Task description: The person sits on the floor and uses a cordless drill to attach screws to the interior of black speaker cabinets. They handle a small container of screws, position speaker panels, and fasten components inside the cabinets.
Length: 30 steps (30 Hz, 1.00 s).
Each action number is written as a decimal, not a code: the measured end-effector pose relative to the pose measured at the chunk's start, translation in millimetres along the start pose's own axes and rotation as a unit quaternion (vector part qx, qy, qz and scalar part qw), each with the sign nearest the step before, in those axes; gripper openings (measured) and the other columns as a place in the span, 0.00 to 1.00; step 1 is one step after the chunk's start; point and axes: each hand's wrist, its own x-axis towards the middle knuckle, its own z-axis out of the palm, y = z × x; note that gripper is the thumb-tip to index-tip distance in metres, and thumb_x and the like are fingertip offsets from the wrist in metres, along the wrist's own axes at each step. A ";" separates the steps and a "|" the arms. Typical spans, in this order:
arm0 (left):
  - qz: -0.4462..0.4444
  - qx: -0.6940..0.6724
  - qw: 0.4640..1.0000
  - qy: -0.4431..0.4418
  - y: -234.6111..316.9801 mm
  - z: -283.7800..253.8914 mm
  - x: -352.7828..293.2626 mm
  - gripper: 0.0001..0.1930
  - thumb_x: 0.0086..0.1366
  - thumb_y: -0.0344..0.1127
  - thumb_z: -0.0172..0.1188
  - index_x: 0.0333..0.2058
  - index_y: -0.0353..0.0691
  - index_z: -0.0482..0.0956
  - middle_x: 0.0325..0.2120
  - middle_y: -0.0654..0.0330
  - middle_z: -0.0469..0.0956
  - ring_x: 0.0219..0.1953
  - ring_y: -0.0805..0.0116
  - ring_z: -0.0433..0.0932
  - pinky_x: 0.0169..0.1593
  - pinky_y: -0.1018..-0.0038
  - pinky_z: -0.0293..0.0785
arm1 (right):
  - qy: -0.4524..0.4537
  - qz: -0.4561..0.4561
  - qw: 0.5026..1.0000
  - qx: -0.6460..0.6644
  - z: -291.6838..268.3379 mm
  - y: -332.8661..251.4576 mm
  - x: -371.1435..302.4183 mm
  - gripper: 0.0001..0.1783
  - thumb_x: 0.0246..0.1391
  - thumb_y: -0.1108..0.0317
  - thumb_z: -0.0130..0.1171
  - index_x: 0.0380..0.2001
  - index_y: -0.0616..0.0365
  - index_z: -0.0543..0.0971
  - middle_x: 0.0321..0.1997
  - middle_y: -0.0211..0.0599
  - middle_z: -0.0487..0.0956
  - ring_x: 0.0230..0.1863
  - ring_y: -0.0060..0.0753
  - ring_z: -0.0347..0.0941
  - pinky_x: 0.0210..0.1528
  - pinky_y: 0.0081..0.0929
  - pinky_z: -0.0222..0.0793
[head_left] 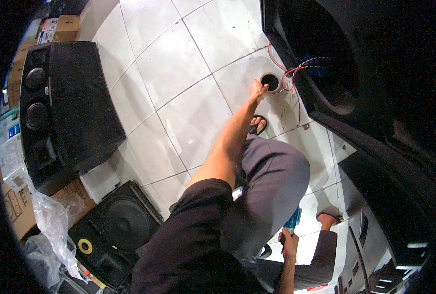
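My left hand (258, 91) reaches forward to the floor with its fingers closed on the near rim of a small round tub (278, 86). The inside of the tub looks dark, and I cannot make out what it holds. Down by my right leg, my right hand (290, 243) is wrapped around the handle of a teal and black power drill (293, 219). Red, white and yellow-black wires (290, 78) hang beside the tub from a large black speaker cabinet (320, 104) on the right.
A tall black speaker (76, 108) and a second speaker with a big round cone (125, 223) stand on the left. Cardboard boxes (67, 28) and clear plastic wrap (54, 220) lie around them. White floor tiles (178, 59) run between the speakers.
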 end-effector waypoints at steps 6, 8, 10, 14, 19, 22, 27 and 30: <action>0.096 0.149 0.978 0.107 -17.7 -9.1 15.6 0.16 0.51 0.40 0.67 0.20 0.30 0.76 0.19 0.42 0.76 0.22 0.50 0.79 0.28 0.61 0.76 | 0.000 -0.030 0.999 -0.022 8.0 -11.9 -2.9 0.14 0.50 0.60 0.61 0.21 0.57 0.75 0.16 0.28 0.73 0.16 0.18 0.65 0.20 0.19 0.56; 0.105 0.094 0.980 0.140 -19.2 -23.4 -3.6 0.13 0.52 0.36 0.65 0.19 0.30 0.75 0.17 0.46 0.76 0.21 0.57 0.78 0.27 0.64 0.76 | -0.015 -0.017 0.998 -0.053 1.4 -16.5 -3.7 0.12 0.51 0.63 0.61 0.25 0.60 0.76 0.19 0.31 0.74 0.18 0.21 0.68 0.22 0.20 0.61; 0.037 -0.018 0.994 0.096 -3.0 -46.6 -30.8 0.13 0.53 0.34 0.63 0.29 0.30 0.72 0.24 0.48 0.77 0.24 0.55 0.79 0.30 0.63 0.77 | -0.028 -0.016 0.998 -0.058 1.4 -17.6 -5.8 0.11 0.52 0.64 0.62 0.27 0.62 0.76 0.21 0.32 0.75 0.19 0.22 0.69 0.22 0.20 0.63; -0.023 -0.312 0.948 -0.056 63.5 -128.1 -120.0 0.11 0.57 0.31 0.60 0.29 0.27 0.72 0.26 0.54 0.77 0.27 0.67 0.80 0.35 0.70 0.82 | -0.041 -0.049 0.997 -0.040 3.1 -7.0 -6.5 0.11 0.50 0.64 0.64 0.27 0.61 0.77 0.20 0.31 0.75 0.19 0.21 0.69 0.22 0.19 0.63; 0.099 -0.370 0.910 -0.156 150.6 -242.5 -300.3 0.21 0.60 0.30 0.58 0.48 0.25 0.65 0.40 0.52 0.76 0.43 0.65 0.79 0.48 0.64 0.80 | -0.056 -0.091 0.994 -0.012 3.8 5.0 -7.0 0.12 0.49 0.63 0.66 0.28 0.61 0.77 0.21 0.31 0.76 0.19 0.23 0.71 0.23 0.20 0.67; 0.157 -0.460 0.821 -0.299 176.8 -254.8 -380.2 0.26 0.61 0.32 0.60 0.54 0.26 0.64 0.46 0.52 0.75 0.46 0.64 0.78 0.52 0.63 0.77 | -0.071 -0.117 0.990 -0.023 -1.6 13.2 0.1 0.13 0.48 0.62 0.66 0.27 0.61 0.78 0.21 0.32 0.76 0.19 0.23 0.72 0.22 0.20 0.69; 0.235 -0.490 0.748 -0.382 189.3 -252.7 -495.0 0.31 0.57 0.33 0.66 0.56 0.28 0.63 0.49 0.54 0.74 0.49 0.65 0.76 0.53 0.66 0.75 | -0.049 -0.141 0.989 0.012 -1.0 4.4 -8.7 0.14 0.50 0.59 0.65 0.26 0.59 0.76 0.19 0.33 0.75 0.17 0.26 0.71 0.19 0.25 0.68; 0.321 -0.479 0.743 -0.340 188.5 -246.8 -542.0 0.35 0.51 0.27 0.70 0.56 0.28 0.63 0.48 0.53 0.74 0.50 0.66 0.74 0.55 0.70 0.71 | -0.074 -0.106 0.979 0.157 0.9 -2.2 -21.6 0.15 0.52 0.56 0.63 0.25 0.57 0.74 0.18 0.33 0.74 0.15 0.28 0.69 0.19 0.26 0.67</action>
